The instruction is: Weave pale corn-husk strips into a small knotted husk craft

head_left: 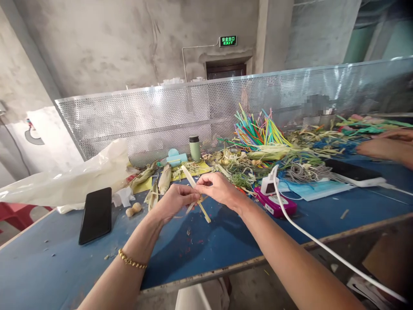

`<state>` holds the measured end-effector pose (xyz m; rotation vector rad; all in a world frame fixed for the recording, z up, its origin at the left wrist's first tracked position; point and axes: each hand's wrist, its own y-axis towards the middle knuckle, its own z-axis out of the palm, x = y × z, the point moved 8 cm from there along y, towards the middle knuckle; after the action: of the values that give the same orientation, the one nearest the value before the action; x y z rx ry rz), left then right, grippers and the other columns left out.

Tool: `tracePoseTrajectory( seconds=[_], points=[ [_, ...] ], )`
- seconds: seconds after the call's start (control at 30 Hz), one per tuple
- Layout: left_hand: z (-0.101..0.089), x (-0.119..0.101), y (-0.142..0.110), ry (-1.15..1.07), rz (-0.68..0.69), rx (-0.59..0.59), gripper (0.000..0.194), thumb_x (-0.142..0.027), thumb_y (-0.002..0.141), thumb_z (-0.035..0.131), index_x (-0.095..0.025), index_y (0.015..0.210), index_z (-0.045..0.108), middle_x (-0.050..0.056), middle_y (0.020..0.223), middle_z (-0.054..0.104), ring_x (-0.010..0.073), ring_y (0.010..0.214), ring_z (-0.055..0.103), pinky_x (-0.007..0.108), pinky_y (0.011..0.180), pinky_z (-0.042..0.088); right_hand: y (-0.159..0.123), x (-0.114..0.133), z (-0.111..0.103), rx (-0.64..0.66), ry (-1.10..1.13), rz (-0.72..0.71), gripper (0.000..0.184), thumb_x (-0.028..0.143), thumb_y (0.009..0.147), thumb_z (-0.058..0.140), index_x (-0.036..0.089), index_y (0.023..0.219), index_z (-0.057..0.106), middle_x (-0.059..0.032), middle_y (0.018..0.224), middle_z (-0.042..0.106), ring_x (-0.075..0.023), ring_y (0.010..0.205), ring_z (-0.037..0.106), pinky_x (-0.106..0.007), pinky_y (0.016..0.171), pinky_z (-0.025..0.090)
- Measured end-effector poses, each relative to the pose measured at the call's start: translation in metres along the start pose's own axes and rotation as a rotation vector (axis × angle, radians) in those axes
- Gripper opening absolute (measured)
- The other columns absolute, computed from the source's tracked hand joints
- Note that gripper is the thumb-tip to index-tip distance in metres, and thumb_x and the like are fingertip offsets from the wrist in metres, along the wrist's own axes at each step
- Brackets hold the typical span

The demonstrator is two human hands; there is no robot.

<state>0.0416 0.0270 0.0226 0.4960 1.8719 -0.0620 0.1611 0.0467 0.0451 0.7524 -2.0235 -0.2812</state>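
Both hands meet above the blue table [226,254], near the middle of the view. A pale strip of corn husk [189,175] slants between them, its lower end pointing down toward the tabletop. My left hand [177,199] is closed, thumb and forefinger pinching the strip from the left. My right hand [217,188] is closed as well, its fingertips pinching the husk from the right and touching the left fingers. A thin sliver hangs beneath the left fingertips. Just behind the hands lie dried corn husks [164,180] and yellow paper [203,168].
At left are a black phone [96,215] and a plastic sheet [64,178]. Colourful pipe cleaners [258,131] and tangled cord [305,167] fill the back right. A purple box [279,206] with a charger stands by my right forearm; a white cable [309,237] crosses there. Another person's hand [383,146] is far right.
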Motion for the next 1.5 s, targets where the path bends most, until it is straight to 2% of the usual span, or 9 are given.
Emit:
tracePoseTrajectory(
  seconds=[0.27,0.63,0.9,0.97,1.07,1.13,1.17,1.3,1.5],
  points=[
    [0.001,0.002,-0.001,-0.036,-0.035,0.014,0.031,-0.041,0.068,0.081,-0.013,0.062,0.069,0.002,0.059,0.056,0.0127,0.059,0.039,0.030,0.057,0.028,0.001,-0.005,-0.001,-0.033,0.217,0.081,0.026,0.040,0.078,0.070,0.016,0.068,0.064,0.0007,0.065,0.058,-0.0126,0.061,0.048,-0.027,0.059,0.034],
    [0.007,0.006,-0.001,-0.140,-0.037,0.044,0.046,-0.054,0.070,0.081,-0.013,0.057,0.066,0.002,0.056,0.053,0.0103,0.056,0.037,0.028,0.055,0.025,0.002,-0.001,0.004,-0.042,0.168,0.038,0.018,0.031,0.078,0.068,0.016,0.068,0.066,-0.0001,0.064,0.062,-0.0128,0.061,0.052,-0.026,0.057,0.036],
    [0.008,0.017,0.002,-0.188,-0.103,0.019,0.038,-0.046,0.061,0.087,-0.013,0.056,0.069,0.002,0.054,0.054,0.0096,0.054,0.039,0.026,0.053,0.026,0.003,0.006,0.004,-0.045,0.103,-0.021,0.020,0.030,0.082,0.066,0.016,0.068,0.066,-0.0004,0.064,0.063,-0.0135,0.062,0.053,-0.026,0.059,0.039],
    [0.001,0.019,0.005,-0.200,-0.093,-0.059,0.037,-0.045,0.059,0.087,-0.013,0.055,0.069,0.002,0.054,0.054,0.0093,0.054,0.040,0.026,0.053,0.027,0.004,0.007,-0.006,-0.148,0.010,-0.077,0.022,0.032,0.087,0.062,0.017,0.073,0.069,-0.0035,0.071,0.067,-0.0163,0.069,0.057,-0.028,0.066,0.043],
    [-0.020,0.022,0.008,-0.278,-0.040,-0.280,0.038,-0.047,0.057,0.087,-0.013,0.059,0.072,0.001,0.053,0.055,0.0090,0.052,0.041,0.025,0.052,0.028,-0.003,0.006,-0.042,-0.545,-0.220,-0.111,0.023,0.036,0.090,0.061,0.018,0.080,0.070,-0.0105,0.090,0.071,-0.0235,0.090,0.061,-0.037,0.084,0.045],
    [-0.028,0.021,0.008,-0.355,-0.002,-0.364,0.039,-0.050,0.058,0.087,-0.014,0.062,0.073,0.001,0.054,0.058,0.0097,0.052,0.045,0.025,0.052,0.032,-0.007,0.003,-0.052,-0.662,-0.285,-0.078,0.024,0.038,0.089,0.063,0.018,0.076,0.068,-0.0115,0.091,0.069,-0.0256,0.094,0.059,-0.038,0.087,0.044],
    [-0.029,0.020,0.008,-0.388,0.016,-0.379,0.039,-0.050,0.057,0.087,-0.014,0.062,0.072,0.001,0.054,0.059,0.0101,0.052,0.046,0.025,0.053,0.034,-0.006,0.000,-0.050,-0.625,-0.244,-0.056,0.028,0.040,0.088,0.063,0.018,0.072,0.067,-0.0102,0.085,0.067,-0.0246,0.090,0.059,-0.037,0.084,0.044],
    [-0.023,0.016,0.009,-0.428,0.039,-0.329,0.040,-0.050,0.056,0.089,-0.015,0.058,0.068,0.001,0.054,0.058,0.0107,0.054,0.048,0.025,0.055,0.036,0.003,-0.006,-0.010,-0.177,0.212,0.057,0.039,0.055,0.083,0.065,0.017,0.073,0.067,-0.0024,0.070,0.062,-0.0173,0.069,0.053,-0.030,0.064,0.040],
    [-0.012,0.015,0.008,-0.349,-0.010,-0.237,0.045,-0.055,0.056,0.087,-0.016,0.056,0.064,0.001,0.054,0.058,0.0107,0.052,0.046,0.026,0.054,0.033,0.000,0.000,-0.005,-0.185,0.313,0.091,0.028,0.044,0.074,0.069,0.017,0.066,0.064,0.0008,0.062,0.057,-0.0141,0.062,0.048,-0.029,0.062,0.036]
  ],
)
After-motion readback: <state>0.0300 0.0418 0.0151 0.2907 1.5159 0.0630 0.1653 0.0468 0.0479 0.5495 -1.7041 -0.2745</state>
